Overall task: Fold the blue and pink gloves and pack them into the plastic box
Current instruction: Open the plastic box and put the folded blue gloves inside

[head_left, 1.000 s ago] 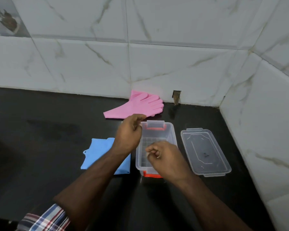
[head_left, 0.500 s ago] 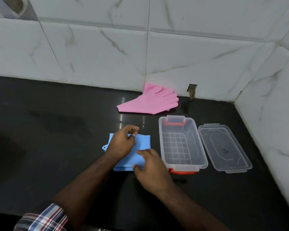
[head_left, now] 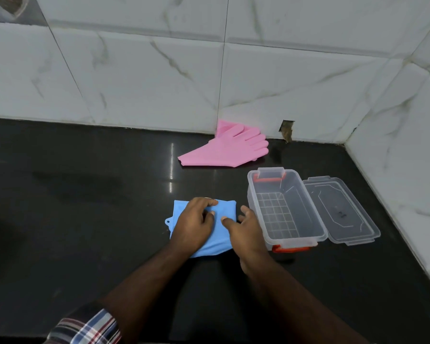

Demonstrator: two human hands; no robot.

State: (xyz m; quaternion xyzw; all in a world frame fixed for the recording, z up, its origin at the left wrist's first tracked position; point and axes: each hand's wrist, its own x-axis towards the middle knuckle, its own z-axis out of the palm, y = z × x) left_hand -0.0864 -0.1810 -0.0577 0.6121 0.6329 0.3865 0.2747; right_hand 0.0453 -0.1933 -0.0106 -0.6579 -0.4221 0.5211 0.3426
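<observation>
Wide shot of the glossy black stone table point(head_left: 85, 194), backed by white marble-veined wall tiles point(head_left: 134, 78) that turn a corner on the right. Next in size, the clear rectangular plastic box point(head_left: 287, 235) with orange latches at both short ends, sitting open-topped right of centre, a grid pattern showing through its floor. Its flat transparent plastic lid point(head_left: 340, 209) lies just beside it on the right, touching or very nearly touching the box's long side.

Up at the back, the pink rubber gloves point(head_left: 224, 148) are lying flat near the wall, fingers pointing right, well apart from the hands.

Now the action: the folded light-blue rubber glove point(head_left: 222, 227) is on the table just left of the box, a small hanging tab poking out of its left edge. Both hands are on it! The left hand point(head_left: 194, 225) sits on top of the blue glove's left half, fingers bent with the tips pressing down near the far edge. The right hand point(head_left: 246, 232) is at the glove's right edge, between glove and box, thumb tip on the blue surface and fingers loosely spread, curling down along the side; whether they have got under the edge, hard to tell.

Down in the bottom left corner, a plaid sleeve cuff point(head_left: 85, 326) on the left arm.
</observation>
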